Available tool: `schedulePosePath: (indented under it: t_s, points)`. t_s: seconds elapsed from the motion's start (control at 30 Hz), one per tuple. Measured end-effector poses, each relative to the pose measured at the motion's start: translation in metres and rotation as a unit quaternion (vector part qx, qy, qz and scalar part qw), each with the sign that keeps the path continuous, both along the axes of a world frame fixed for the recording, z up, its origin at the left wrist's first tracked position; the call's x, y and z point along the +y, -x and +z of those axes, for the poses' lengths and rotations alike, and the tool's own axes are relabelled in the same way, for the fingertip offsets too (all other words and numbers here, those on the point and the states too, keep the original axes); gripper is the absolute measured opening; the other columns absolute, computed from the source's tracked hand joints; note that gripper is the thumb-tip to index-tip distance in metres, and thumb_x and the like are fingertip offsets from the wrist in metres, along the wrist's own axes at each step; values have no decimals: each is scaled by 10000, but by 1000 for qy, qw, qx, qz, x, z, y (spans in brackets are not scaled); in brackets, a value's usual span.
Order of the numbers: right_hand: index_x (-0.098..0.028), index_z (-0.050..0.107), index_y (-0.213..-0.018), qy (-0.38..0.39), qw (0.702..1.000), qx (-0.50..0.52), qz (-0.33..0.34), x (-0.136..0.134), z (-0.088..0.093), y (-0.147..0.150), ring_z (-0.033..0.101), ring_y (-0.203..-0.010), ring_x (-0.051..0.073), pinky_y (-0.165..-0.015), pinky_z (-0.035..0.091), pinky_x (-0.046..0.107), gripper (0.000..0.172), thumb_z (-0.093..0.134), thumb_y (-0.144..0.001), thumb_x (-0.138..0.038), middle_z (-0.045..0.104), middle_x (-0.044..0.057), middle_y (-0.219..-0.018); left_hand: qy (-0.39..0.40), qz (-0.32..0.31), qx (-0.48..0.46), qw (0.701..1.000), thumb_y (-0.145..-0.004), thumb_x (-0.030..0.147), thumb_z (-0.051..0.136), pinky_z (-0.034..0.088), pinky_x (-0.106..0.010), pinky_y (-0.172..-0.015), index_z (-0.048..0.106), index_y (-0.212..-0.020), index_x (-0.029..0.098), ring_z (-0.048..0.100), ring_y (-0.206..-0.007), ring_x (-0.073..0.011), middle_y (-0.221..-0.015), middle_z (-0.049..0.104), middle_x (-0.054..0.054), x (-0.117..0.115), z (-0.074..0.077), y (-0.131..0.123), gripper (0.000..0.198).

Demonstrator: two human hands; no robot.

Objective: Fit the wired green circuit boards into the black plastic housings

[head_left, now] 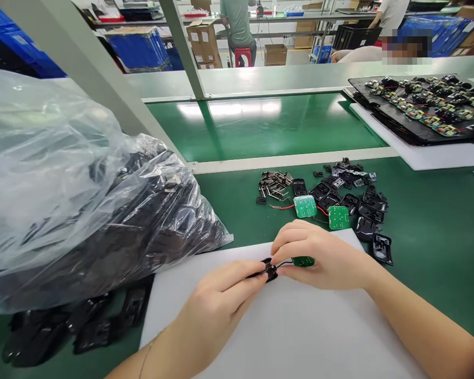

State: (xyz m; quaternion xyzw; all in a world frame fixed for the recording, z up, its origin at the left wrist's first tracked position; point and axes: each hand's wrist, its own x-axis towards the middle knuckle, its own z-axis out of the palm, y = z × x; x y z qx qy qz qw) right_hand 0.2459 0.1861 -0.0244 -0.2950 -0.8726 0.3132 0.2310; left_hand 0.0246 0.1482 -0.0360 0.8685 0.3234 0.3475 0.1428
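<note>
In the head view, the white mat (300, 337) is lying on the green bench and giving the widest open room, its near half bare in front of both forearms. Off the mat's left edge a bulging clear plastic bag (82, 210) of black parts is crowding close, with its corner reaching almost to the mat's far left corner. Beyond the mat's far edge, 2 loose green boards (305, 206) are lying just behind the hands. A heap of black housings (355, 205) is spreading past the mat's far right corner, and a small pile of metal pins (274, 184) is sitting farther back. The small black part (270, 271) is being held just above the mat, near the middle of its far edge. A short dark wire is joining it to the green circuit board (303, 261) on its right, so the pair's long axis is running left to right along that edge. The left hand (221, 295) is pinching the black part between thumb and fingertips, closed tight. The right hand (319, 258) is curling over the circuit board, fingers folded down on it and hiding most of it, with the fingertips meeting the left hand's at the black part.
</note>
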Motion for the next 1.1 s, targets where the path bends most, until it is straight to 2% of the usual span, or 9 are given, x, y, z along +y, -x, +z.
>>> schedulePosePath:
  t_s: [0.2, 0.4, 0.63, 0.9, 1.1]
  points:
    - [-188, 690, -856, -3, 1000, -10, -2, 0, -5, 0, 580, -809, 165, -790, 420, 333, 105, 625, -819, -115, 706, 17, -840, -17, 2, 23, 1000, -962, 174, 462, 590, -219, -753, 681, -937, 138, 695, -808, -142, -932, 713, -68, -1, -7, -3, 223]
    - [-180, 687, -829, -1, 1000, -1, -6, 1, -7, 2, 581, -800, 156, -789, 423, 321, 112, 630, -809, -86, 712, 13, -829, -33, -11, 30, 999, -942, 92, 454, 590, -229, -711, 667, -922, 106, 689, -782, -153, -904, 705, -88, 1, -4, -6, 215]
    - [-187, 680, -814, 19, 999, -7, -24, 0, -8, 2, 578, -777, 166, -784, 441, 324, 107, 645, -791, -89, 706, 1, -777, -41, -9, 38, 998, -927, 57, 454, 587, -232, -735, 660, -933, 100, 680, -800, -150, -904, 702, -90, -1, -4, -6, 211]
    - [-187, 667, -788, 21, 1000, -4, -21, 0, -8, 2, 572, -785, 166, -783, 433, 323, 91, 639, -809, -102, 696, 5, -766, -137, -22, 139, 980, -907, -12, 379, 605, -302, -692, 688, -893, 38, 709, -789, -221, -871, 740, -143, -3, 5, -9, 313]
    - [-178, 658, -772, 20, 1000, -7, -16, 0, -8, 2, 563, -782, 158, -780, 425, 311, 93, 628, -818, -103, 681, 9, -758, -185, -39, 194, 963, -873, -57, 330, 609, -297, -686, 685, -890, 27, 722, -800, -238, -877, 751, -140, -4, 10, -7, 365]
